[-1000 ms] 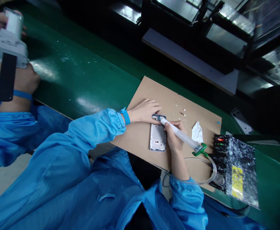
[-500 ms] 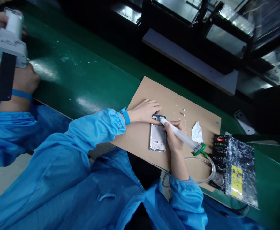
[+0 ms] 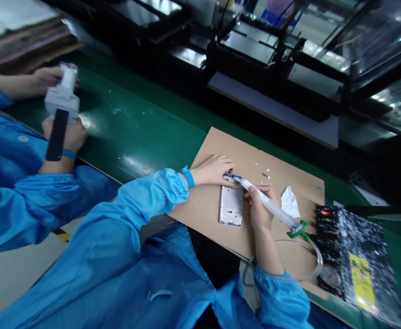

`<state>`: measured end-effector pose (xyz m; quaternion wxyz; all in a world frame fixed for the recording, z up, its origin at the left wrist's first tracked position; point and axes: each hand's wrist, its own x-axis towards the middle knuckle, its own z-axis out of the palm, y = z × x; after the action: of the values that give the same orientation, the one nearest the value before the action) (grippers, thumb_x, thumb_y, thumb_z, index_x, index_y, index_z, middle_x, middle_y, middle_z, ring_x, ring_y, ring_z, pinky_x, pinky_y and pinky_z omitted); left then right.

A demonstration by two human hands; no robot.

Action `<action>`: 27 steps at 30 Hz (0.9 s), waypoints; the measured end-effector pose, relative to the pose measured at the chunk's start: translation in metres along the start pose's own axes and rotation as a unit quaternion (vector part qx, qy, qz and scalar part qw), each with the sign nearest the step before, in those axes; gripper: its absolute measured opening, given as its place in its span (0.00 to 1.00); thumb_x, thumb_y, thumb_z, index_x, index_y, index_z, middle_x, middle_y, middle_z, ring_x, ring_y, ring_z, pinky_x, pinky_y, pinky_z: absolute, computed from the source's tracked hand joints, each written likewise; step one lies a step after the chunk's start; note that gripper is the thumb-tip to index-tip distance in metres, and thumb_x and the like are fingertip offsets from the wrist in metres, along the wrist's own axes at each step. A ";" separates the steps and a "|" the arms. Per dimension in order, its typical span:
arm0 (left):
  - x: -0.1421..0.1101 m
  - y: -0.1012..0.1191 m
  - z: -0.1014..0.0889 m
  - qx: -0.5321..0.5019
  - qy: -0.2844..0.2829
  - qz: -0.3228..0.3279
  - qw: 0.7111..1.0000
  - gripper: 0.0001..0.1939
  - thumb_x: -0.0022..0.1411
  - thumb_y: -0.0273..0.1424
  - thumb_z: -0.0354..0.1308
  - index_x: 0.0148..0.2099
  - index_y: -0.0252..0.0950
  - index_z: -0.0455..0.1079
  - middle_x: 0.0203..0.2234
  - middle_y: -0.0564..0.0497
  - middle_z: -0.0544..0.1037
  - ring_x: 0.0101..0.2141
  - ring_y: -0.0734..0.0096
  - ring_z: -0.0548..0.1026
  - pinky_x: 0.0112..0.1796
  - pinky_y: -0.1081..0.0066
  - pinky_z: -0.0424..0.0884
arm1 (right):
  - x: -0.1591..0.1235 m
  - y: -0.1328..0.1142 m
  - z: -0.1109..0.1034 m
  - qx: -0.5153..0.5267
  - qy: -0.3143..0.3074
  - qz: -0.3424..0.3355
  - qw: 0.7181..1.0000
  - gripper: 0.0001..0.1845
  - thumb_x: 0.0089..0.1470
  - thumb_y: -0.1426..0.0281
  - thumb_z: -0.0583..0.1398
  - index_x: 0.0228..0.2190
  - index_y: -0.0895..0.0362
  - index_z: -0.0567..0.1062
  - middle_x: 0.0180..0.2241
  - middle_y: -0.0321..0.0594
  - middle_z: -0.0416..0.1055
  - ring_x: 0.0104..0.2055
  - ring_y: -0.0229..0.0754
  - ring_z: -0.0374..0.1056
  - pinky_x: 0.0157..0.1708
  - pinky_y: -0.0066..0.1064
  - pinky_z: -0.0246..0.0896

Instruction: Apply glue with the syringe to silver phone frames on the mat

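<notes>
A silver phone frame [image 3: 231, 206] lies on a sheet of brown cardboard [image 3: 200, 201]. My left hand [image 3: 214, 170] rests at its upper end, the thumb across the frame and the fingers curled by the top edge, holding it down. In my right hand [image 3: 261, 210] is a white dispensing syringe [image 3: 275, 208], slanted so that its tip meets the upper part of the frame near my left thumb. The syringe's back end carries a green cap [image 3: 299, 229] with a clear tube [image 3: 318, 256]. Exactly what the tip touches is too small to make out.
A black, white-smeared control box [image 3: 361, 256] with a red display stands at the right. Crumpled white paper [image 3: 290, 202] and white crumbs [image 3: 267, 176] lie on the cardboard. At the left, a co-worker's hands hold a grey-white device [image 3: 62, 101] over the green table [image 3: 135, 132].
The whole view has shifted, so everything sits lower and further right. Both my hands stay at the phone frame, the syringe tip still at its upper end.
</notes>
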<state>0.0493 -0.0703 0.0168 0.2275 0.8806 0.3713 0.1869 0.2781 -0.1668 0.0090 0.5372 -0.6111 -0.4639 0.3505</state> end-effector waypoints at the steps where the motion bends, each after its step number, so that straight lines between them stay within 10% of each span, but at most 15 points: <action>1: 0.003 -0.003 -0.002 -0.002 -0.006 -0.006 1.000 0.27 0.67 0.56 0.74 0.48 0.38 0.76 0.48 0.47 0.82 0.51 0.54 0.79 0.54 0.58 0.69 | 0.001 0.001 0.000 0.003 0.008 0.000 1.000 0.26 0.53 0.47 0.76 0.35 0.54 0.77 0.25 0.36 0.78 0.26 0.42 0.72 0.30 0.33 0.66; 5: 0.016 -0.037 -0.025 0.037 0.140 -0.140 0.979 0.31 0.69 0.49 0.76 0.65 0.40 0.74 0.64 0.40 0.77 0.63 0.46 0.76 0.61 0.52 0.70 | 0.002 0.000 0.000 -0.002 0.062 -0.011 0.998 0.27 0.54 0.47 0.77 0.37 0.54 0.78 0.28 0.37 0.79 0.28 0.43 0.73 0.29 0.32 0.64; 10: 0.007 -0.093 -0.067 0.044 0.377 -0.337 0.862 0.21 0.78 0.37 0.67 0.67 0.39 0.71 0.66 0.37 0.74 0.63 0.49 0.77 0.59 0.53 0.72 | 0.002 -0.004 -0.001 0.019 0.094 -0.022 0.995 0.27 0.54 0.46 0.76 0.39 0.54 0.78 0.29 0.36 0.78 0.27 0.41 0.71 0.29 0.32 0.61; 15: 0.000 -0.094 -0.061 0.054 0.326 -0.249 0.910 0.04 0.78 0.34 0.65 0.50 0.39 0.75 0.51 0.44 0.81 0.53 0.56 0.78 0.56 0.58 0.73 | 0.003 -0.003 -0.003 0.014 0.084 -0.013 0.996 0.30 0.53 0.43 0.76 0.39 0.54 0.79 0.30 0.38 0.78 0.29 0.43 0.72 0.31 0.33 0.63; 19: 0.010 -0.068 -0.038 0.090 0.193 -0.143 0.966 0.10 0.79 0.37 0.62 0.42 0.39 0.75 0.44 0.46 0.80 0.49 0.57 0.77 0.54 0.59 0.72 | 0.003 -0.008 -0.003 0.029 0.083 -0.012 0.996 0.30 0.52 0.42 0.75 0.38 0.54 0.79 0.31 0.40 0.79 0.31 0.45 0.73 0.33 0.36 0.67; 27: 0.027 -0.052 -0.036 0.151 0.110 -0.186 0.965 0.24 0.80 0.44 0.57 0.72 0.42 0.72 0.73 0.37 0.71 0.63 0.43 0.75 0.61 0.46 0.72 | 0.002 -0.001 -0.006 0.025 0.092 -0.029 0.995 0.30 0.54 0.41 0.75 0.40 0.53 0.80 0.35 0.42 0.81 0.36 0.49 0.76 0.38 0.39 0.70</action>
<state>0.0195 -0.0089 0.0224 0.0806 0.7943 0.5750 0.1787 0.2840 -0.1672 0.0115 0.6026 -0.6135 -0.4215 0.2879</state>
